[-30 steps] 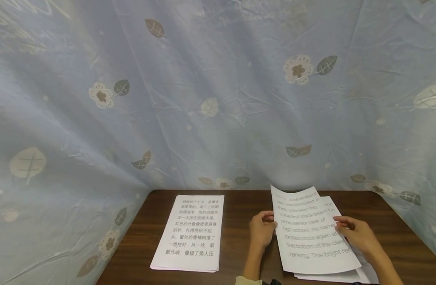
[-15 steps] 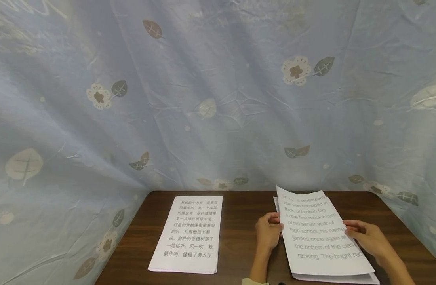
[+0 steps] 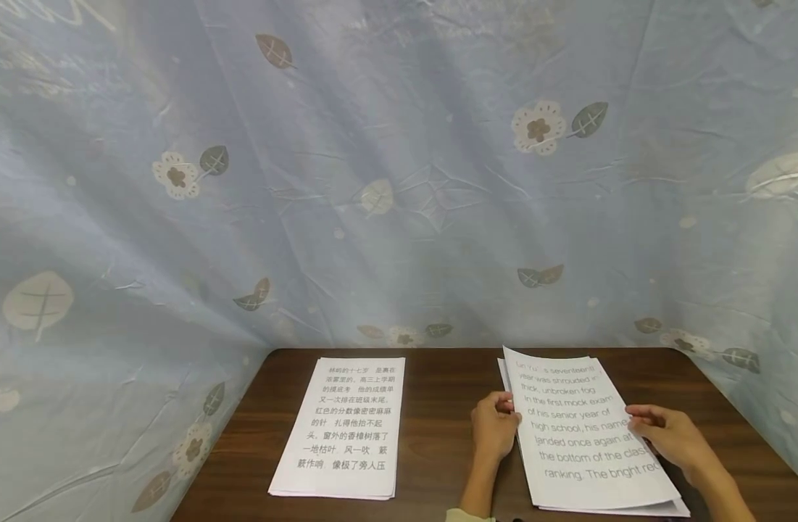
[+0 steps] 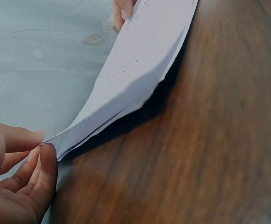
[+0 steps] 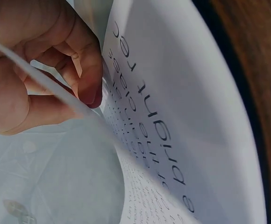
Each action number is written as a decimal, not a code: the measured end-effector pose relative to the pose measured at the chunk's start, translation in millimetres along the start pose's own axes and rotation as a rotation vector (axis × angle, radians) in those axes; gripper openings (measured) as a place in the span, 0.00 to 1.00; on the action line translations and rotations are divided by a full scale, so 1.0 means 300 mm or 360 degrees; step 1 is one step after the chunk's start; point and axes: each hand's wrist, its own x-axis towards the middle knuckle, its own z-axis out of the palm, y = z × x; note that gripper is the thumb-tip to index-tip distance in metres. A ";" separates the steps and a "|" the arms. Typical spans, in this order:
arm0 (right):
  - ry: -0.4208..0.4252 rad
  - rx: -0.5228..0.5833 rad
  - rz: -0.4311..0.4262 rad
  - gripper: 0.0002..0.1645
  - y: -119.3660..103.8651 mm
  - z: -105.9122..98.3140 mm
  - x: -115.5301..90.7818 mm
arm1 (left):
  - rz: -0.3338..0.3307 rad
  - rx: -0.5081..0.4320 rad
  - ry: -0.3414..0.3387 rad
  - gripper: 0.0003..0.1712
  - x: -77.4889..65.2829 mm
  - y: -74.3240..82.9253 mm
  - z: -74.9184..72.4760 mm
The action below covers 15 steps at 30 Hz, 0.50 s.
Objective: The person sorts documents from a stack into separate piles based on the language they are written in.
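Observation:
A printed sheet of paper point(image 3: 578, 435) with large English text lies at the right, over more white sheets point(image 3: 674, 507) whose edges show beneath it. My left hand point(image 3: 494, 428) pinches its left edge between thumb and fingers. In the left wrist view that hand point(image 4: 21, 170) holds the lifted paper edge, with layered sheets right below. On the opposite side my right hand point(image 3: 669, 438) grips the right edge by thumb and forefinger. The right wrist view has the sheet curving up to the pinching right hand point(image 5: 56, 70), printed lines below.
A neat stack of paper point(image 3: 343, 428) printed with Chinese text lies left of centre on the dark wooden table point(image 3: 438, 435). Behind the table hangs a pale blue curtain point(image 3: 399, 145) with flowers and leaves, which also runs along both sides.
Both hands have moved right with the sheet, so that it now overlaps the papers beneath more squarely. Its far edge has sunk slightly in the last half second.

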 end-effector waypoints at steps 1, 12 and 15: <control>0.0001 0.0002 0.0012 0.31 -0.001 0.002 0.001 | 0.0008 0.0015 -0.0006 0.19 0.000 -0.002 -0.002; 0.0124 -0.0159 -0.0034 0.31 -0.035 -0.002 -0.009 | 0.0028 0.0073 -0.0094 0.18 0.018 -0.015 -0.043; 0.0179 -0.0223 -0.0077 0.30 -0.053 -0.007 -0.020 | 0.0067 0.0158 -0.0106 0.19 0.027 -0.008 -0.084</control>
